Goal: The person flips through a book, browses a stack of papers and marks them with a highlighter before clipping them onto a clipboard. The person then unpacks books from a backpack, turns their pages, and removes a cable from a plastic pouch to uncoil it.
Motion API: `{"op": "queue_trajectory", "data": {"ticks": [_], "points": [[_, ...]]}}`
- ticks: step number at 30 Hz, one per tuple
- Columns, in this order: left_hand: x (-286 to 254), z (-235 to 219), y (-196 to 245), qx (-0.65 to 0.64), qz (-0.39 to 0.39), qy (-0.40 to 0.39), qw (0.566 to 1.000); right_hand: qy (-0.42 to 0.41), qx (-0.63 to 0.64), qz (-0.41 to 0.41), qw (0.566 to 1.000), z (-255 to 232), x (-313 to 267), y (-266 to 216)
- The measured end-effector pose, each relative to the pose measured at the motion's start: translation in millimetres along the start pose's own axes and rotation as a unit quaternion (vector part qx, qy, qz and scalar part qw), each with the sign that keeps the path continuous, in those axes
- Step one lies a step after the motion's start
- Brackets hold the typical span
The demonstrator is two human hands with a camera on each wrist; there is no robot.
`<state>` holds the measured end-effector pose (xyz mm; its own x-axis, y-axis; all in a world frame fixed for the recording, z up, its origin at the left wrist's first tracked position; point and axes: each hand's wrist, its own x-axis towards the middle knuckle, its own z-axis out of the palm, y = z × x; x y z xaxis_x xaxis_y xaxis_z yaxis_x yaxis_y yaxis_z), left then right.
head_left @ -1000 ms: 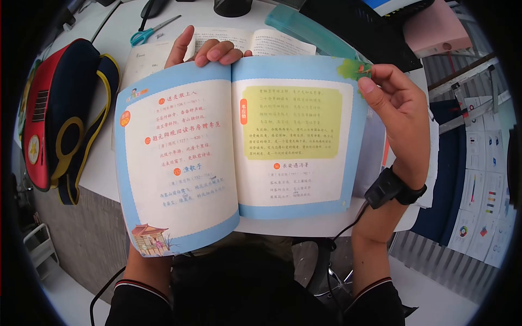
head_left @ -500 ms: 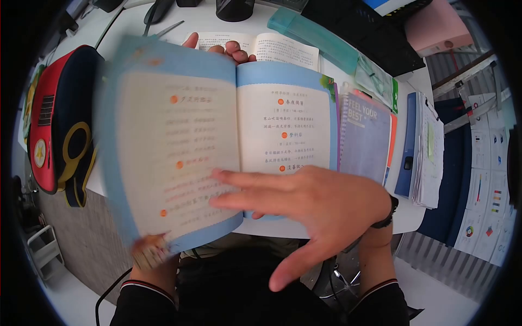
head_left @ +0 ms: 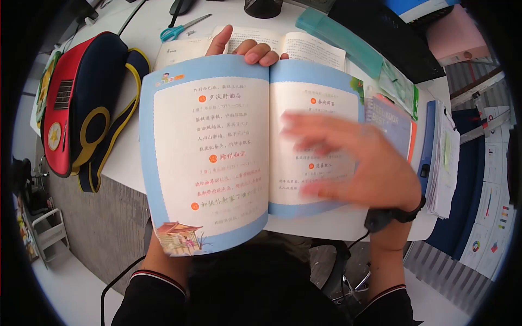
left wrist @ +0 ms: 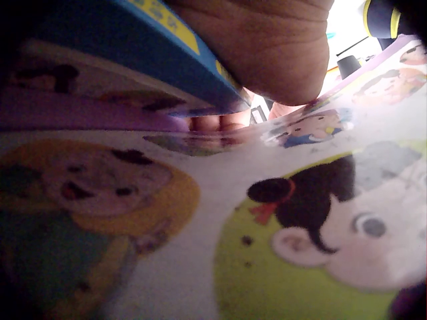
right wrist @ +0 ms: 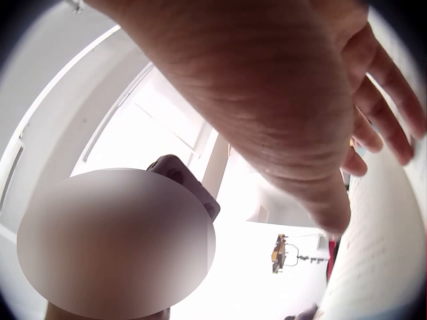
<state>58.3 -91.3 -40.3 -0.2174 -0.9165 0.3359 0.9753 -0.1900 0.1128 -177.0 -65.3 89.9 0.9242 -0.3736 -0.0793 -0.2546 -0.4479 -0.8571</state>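
An open book (head_left: 176,125) with blue-bordered pages of printed Chinese verse stands propped up in front of me. My left hand (head_left: 254,53) holds it from behind, fingertips showing over the top edge near the spine; the rest of that hand is hidden by the pages. Cartoon children cover the book's outside (left wrist: 207,213) in the left wrist view, with the left hand (left wrist: 273,50) against it. Over the right page is my right hand (head_left: 370,165), blurred by motion, its fingers stretched toward the spine. The right wrist view shows this hand (right wrist: 280,100) with fingers extended and nothing gripped.
Behind the book lies another open book (head_left: 318,49), with blue scissors (head_left: 179,31) nearby. A red and navy bag (head_left: 81,108) sits at the left. To the right are a teal case (head_left: 337,41), a purple notebook (head_left: 389,122) and a clipboard with papers (head_left: 440,152).
A page has turned over to the left, so both visible pages differ. The right hand went from the top right corner across to the left page, then back over the right page.
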Motion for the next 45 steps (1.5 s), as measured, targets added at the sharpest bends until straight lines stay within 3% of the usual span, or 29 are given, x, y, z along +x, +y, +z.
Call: {"op": "queue_trajectory", "data": {"ticks": [1, 3, 5, 12, 14, 18, 34, 37, 44, 45], "points": [[-1, 0, 0, -0.004, -0.004, 0.001, 1.000, 0.072, -0.021, 0.056, 0.996, -5, 1, 3], [0, -1, -1, -0.002, -0.003, -0.003, 1.000, 0.238, -0.171, 0.011, 0.956, -11, 4, 25], [1, -3, -1, 0.008, 0.000, -0.025, 1.000, 0.297, -0.224, 0.079, 0.925, -18, 5, 31], [1, -7, 0, 0.017, -0.006, -0.044, 0.999, 0.314, -0.199, 0.099, 0.923, -25, 6, 66], [2, -6, 0, 0.018, -0.013, -0.056, 0.998, 0.286, -0.193, 0.139, 0.928, -28, 6, 64], [2, -7, 1, 0.018, -0.013, -0.064, 0.998, 0.295, -0.186, 0.137, 0.927, -30, 4, 62], [3, -13, 1, 0.006, -0.008, -0.068, 0.998, 0.400, -0.162, 0.107, 0.896, -34, -2, 34], [6, -12, 1, 0.002, -0.010, -0.078, 0.997, 0.363, -0.173, 0.141, 0.905, -34, -5, 24], [4, -13, 2, -0.005, -0.010, -0.053, 0.999, 0.317, -0.219, 0.132, 0.913, -33, -9, 21], [2, -12, 1, -0.006, -0.009, -0.052, 0.999, 0.342, -0.224, 0.086, 0.908, -31, -8, 25]]}}
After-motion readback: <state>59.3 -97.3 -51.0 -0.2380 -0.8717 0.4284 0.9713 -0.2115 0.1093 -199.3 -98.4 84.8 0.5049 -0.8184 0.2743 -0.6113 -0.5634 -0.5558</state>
